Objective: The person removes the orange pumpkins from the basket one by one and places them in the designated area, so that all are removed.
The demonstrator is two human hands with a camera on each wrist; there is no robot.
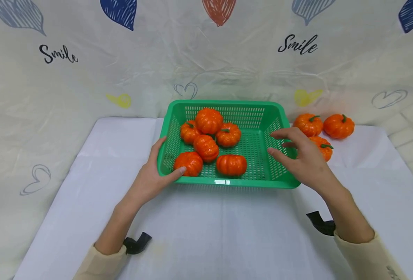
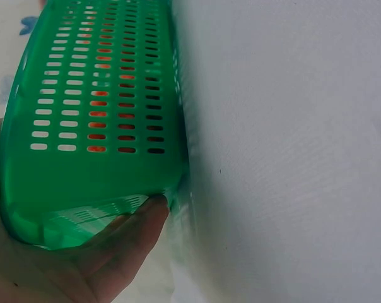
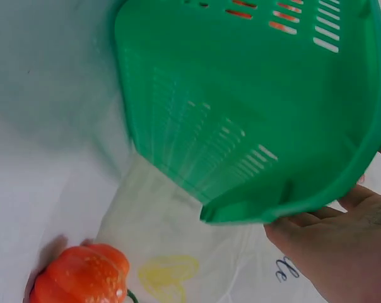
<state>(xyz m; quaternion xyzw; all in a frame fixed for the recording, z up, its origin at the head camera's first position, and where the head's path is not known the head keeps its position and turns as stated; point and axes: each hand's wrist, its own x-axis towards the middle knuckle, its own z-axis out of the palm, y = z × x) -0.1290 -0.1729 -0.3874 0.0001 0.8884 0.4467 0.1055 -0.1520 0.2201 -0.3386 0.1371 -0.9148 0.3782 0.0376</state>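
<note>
A green plastic basket [image 1: 262,182] with slotted walls stands near the back of the table, with several small orange toy pumpkins [image 1: 231,165] toward its left side. My left hand [image 1: 150,181] grips the basket's left end. Its thumb lies over the front rim, and in the left wrist view its fingers [image 2: 137,243] lie against the outside of the wall. Above the basket's right rim is my right hand [image 1: 302,157], fingers loosely bent and spread from the thumb, with nothing between them. Whether it touches the rim cannot be told.
Three more toy pumpkins [image 1: 338,126] lie on the white tablecloth [image 1: 227,233] to the right of the basket, one partly hidden behind my right hand. A pale sheet [image 1: 150,58] printed with hearts and "Smile" hangs along the back edge.
</note>
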